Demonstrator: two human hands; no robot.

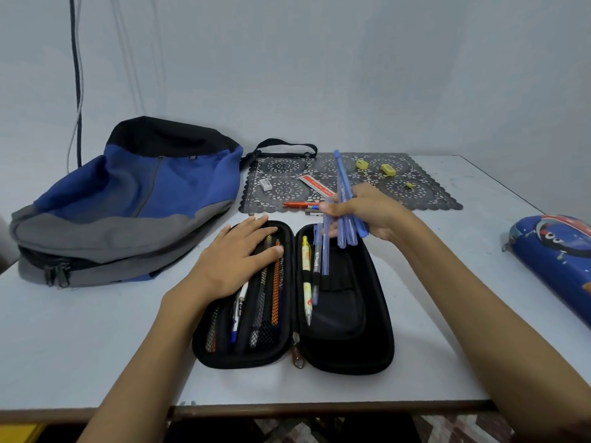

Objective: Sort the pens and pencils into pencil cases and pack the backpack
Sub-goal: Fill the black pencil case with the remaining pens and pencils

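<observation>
**A loose fistful of pens over a narrow elastic band**

Nearest us, the black pencil case (345, 314) lies open flat on the counter (96, 346); our left hand (236, 254) rests on its left half, fingers straight and spread over the mesh pocket, pinning it down. In the right half a yellow mechanical pencil (306, 276) and a couple of pens sit under the elastic band. Just above them our right hand (367, 215) grips the blue pens (343, 199), fingers curled round the bundle; the lower ends hang over the case and the upper ends fan out.

That fan is the worry. If we feed one pen under the band while clutching the rest, we judge the others may slip free and roll across the counter; a hard push could also drag the yellow pencil out of place. If the left hand lifts, the case may skid.

Farther off, a red pen (299, 204), an eraser (265, 184) and yellow sharpeners (388, 169) lie on the lace mat (415, 193); a careless reach could sweep the red pen away. The blue pencil case (556, 263) lies well apart at the right; the backpack (128, 203) slumps at the far left, and we cannot tell whether it is open.
</observation>
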